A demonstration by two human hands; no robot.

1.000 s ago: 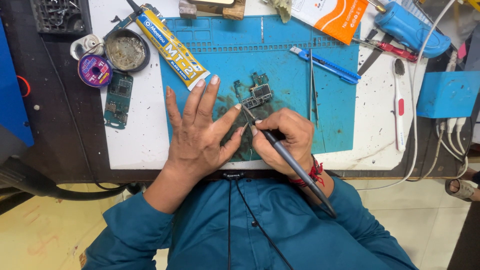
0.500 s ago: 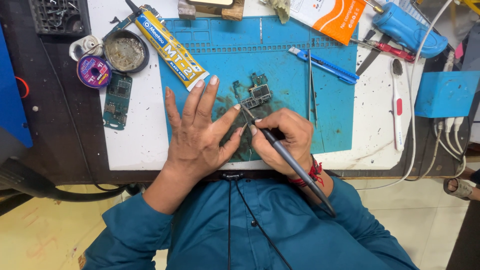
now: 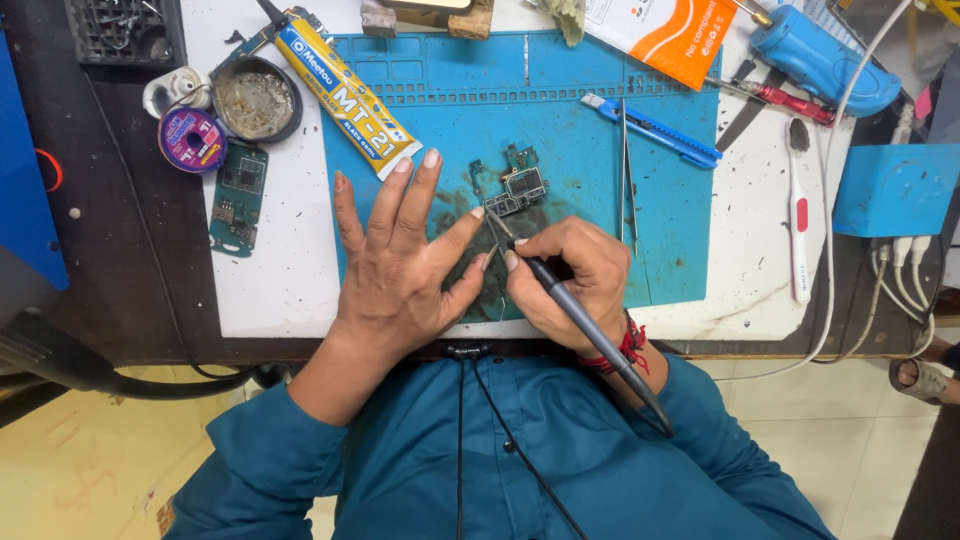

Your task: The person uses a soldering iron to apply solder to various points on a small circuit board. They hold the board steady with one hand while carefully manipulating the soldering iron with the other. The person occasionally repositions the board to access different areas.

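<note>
small circuit board (image 3: pixel 518 186): middle of blue work mat (image 3: pixel 680 230), bare, work on it looks unfinished. soldering iron (image 3: pixel 570 305): gripped pen-style in right hand (image 3: pixel 565 285), tip at board's near edge. left hand (image 3: pixel 400 265): flat, fingers spread, grasping nothing, steadying beside the tip. far left: yellow glue tube (image 3: pixel 345 95), second green board (image 3: pixel 238 195). right: tweezers (image 3: pixel 626 170), toothbrush (image 3: pixel 798 215) on tabletop (image 3: pixel 280 290).

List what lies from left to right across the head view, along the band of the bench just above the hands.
Purple solder-wick spool → loose green circuit board → yellow glue tube → small board being worked on → tweezers → blue utility knife → white toothbrush → blue box.
</note>
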